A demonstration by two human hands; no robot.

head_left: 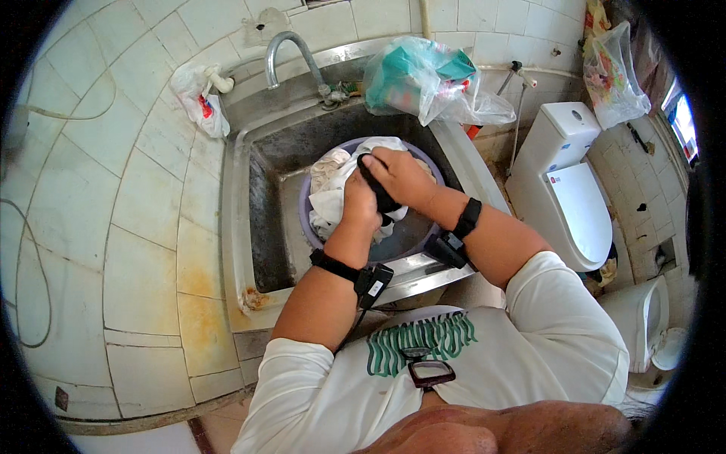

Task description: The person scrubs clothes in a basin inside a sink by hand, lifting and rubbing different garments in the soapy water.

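Both my hands are closed around a bunched black cloth (377, 189), which I hold over a purple basin (304, 203). My left hand (360, 200) grips it from the left, its fingers partly hidden. From the right, my right hand (402, 178) wraps its other side, with the thumb side up near the top of the cloth. Wet white clothes (326, 206) lie heaped in the basin under my hands, together with a beige cloth (330, 169). Some greyish water (393, 246) shows at the basin's near side.
The basin stands inside a metal sink (236, 219) with a curved faucet (291, 39) at its back. A clear plastic bag with green contents (423, 79) rests on the back right rim. A white bag (200, 98) hangs on the left wall; a toilet (578, 204) stands to the right.
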